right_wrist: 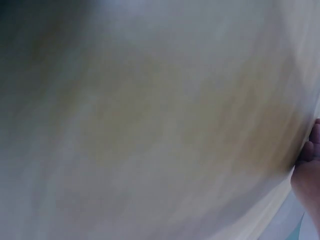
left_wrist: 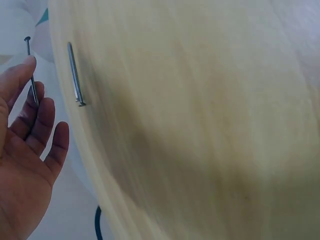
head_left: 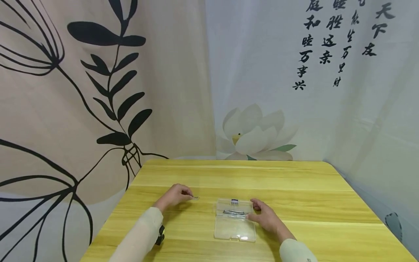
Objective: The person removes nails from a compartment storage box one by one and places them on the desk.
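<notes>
My left hand [head_left: 176,195] is over the table left of the box. In the left wrist view, its thumb and fingers [left_wrist: 46,117] pinch a thin metal nail [left_wrist: 33,85] with its head up. Beside that hand, what looks like a pair of nails [left_wrist: 75,75] lies close together on the wood. A clear plastic box [head_left: 234,231] lies opened flat, its far half holding several nails [head_left: 234,212]. My right hand [head_left: 266,218] grips the box's right side, thumb near the hinge line and fingers at the far corner. In the right wrist view only part of that hand [right_wrist: 307,175] shows.
The wooden table [head_left: 327,203] has rounded far corners. Behind it hangs a printed curtain [head_left: 176,91] with dark plants, a pale lotus and writing. A black band [head_left: 160,234] shows at the left sleeve [head_left: 140,233].
</notes>
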`<state>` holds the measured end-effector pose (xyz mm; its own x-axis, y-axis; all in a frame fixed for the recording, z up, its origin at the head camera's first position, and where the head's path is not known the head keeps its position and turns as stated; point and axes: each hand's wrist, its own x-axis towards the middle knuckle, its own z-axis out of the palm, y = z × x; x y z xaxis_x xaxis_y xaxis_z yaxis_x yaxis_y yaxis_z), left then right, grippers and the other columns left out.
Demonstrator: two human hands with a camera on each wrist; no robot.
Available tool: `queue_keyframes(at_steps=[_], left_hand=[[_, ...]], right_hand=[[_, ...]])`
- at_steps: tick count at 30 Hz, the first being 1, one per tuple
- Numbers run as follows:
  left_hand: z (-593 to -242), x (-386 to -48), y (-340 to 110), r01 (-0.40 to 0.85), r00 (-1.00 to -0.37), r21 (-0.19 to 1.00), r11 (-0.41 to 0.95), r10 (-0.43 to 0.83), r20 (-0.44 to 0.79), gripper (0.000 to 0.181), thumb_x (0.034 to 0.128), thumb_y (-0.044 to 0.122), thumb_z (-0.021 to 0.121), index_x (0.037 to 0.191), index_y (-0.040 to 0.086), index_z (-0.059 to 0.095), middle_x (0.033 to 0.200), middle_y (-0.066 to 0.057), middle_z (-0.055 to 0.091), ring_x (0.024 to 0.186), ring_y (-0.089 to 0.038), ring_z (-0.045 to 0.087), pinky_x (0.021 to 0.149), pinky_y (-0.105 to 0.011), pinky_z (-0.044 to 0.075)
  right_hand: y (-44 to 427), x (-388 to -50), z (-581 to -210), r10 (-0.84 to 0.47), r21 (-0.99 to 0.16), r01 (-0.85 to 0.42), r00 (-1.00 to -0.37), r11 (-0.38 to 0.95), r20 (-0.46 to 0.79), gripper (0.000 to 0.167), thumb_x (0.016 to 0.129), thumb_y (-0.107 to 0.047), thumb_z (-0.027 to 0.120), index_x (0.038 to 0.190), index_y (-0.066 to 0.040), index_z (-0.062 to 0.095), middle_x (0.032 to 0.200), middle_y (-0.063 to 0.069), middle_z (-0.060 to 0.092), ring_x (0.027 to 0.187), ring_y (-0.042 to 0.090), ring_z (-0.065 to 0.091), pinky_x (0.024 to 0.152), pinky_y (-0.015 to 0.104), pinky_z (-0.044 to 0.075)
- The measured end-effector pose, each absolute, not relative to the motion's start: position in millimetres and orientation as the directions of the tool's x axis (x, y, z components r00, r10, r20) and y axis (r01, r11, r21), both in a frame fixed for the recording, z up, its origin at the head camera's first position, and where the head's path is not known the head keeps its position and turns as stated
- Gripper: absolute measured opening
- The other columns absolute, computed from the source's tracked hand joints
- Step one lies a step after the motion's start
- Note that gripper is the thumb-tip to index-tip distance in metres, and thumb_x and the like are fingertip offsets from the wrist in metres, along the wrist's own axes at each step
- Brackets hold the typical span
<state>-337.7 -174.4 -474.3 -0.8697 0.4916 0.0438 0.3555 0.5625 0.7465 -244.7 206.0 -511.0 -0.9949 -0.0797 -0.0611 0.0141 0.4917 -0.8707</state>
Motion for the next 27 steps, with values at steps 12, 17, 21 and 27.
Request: queue_keyframes(at_steps=[12, 17, 21, 27], left_hand=[[-487.4, -339.9, -177.7, 0.346, -0.879, 0.718, 0.604, 0.477, 0.022, 0.006, 0.0924, 0.011, 0.071, 0.093, 0.006, 0.074, 0.083, 0.004, 0.066, 0.074, -0.013, 0.054, 0.065, -0.030, 0.046], [-489.0, -340.1, -176.5, 0.335, -0.887, 0.717, 0.611, 0.461, 0.022, 0.006, 0.0919, 0.011, 0.071, 0.093, 0.006, 0.075, 0.083, 0.003, 0.065, 0.071, -0.014, 0.053, 0.061, -0.030, 0.044], [-489.6, -340.5, -175.8, 0.321, -0.894, 0.715, 0.621, 0.447, 0.013, 0.005, 0.0922, 0.010, 0.071, 0.093, 0.006, 0.075, 0.082, 0.003, 0.064, 0.070, -0.014, 0.052, 0.060, -0.030, 0.044], [-489.7, -341.6, -174.2, 0.340, -0.895, 0.695, 0.634, 0.445, 0.032, 0.005, 0.0909, 0.010, 0.072, 0.091, 0.007, 0.076, 0.082, 0.003, 0.065, 0.071, -0.014, 0.054, 0.062, -0.031, 0.046]], right_hand=[[206.7, -245.5, -513.0, -0.079, -0.873, 0.016, -0.995, 0.487, -0.062, 0.073, 0.082, -0.020, 0.082, 0.144, 0.000, 0.047, 0.127, 0.014, 0.056, 0.121, 0.034, 0.050, 0.104, 0.056, 0.036], [206.4, -245.4, -512.4, -0.081, -0.878, 0.013, -0.995, 0.479, -0.059, 0.072, 0.083, -0.019, 0.081, 0.143, 0.001, 0.047, 0.127, 0.014, 0.056, 0.120, 0.035, 0.050, 0.104, 0.056, 0.036], [205.9, -244.7, -512.0, -0.081, -0.879, 0.013, -0.995, 0.478, -0.058, 0.072, 0.083, -0.019, 0.081, 0.144, 0.001, 0.047, 0.127, 0.014, 0.056, 0.121, 0.035, 0.050, 0.104, 0.056, 0.036], [205.4, -244.2, -511.4, -0.076, -0.876, 0.006, -0.996, 0.482, -0.049, 0.072, 0.084, -0.018, 0.081, 0.144, 0.001, 0.047, 0.127, 0.015, 0.056, 0.121, 0.036, 0.050, 0.105, 0.056, 0.035]])
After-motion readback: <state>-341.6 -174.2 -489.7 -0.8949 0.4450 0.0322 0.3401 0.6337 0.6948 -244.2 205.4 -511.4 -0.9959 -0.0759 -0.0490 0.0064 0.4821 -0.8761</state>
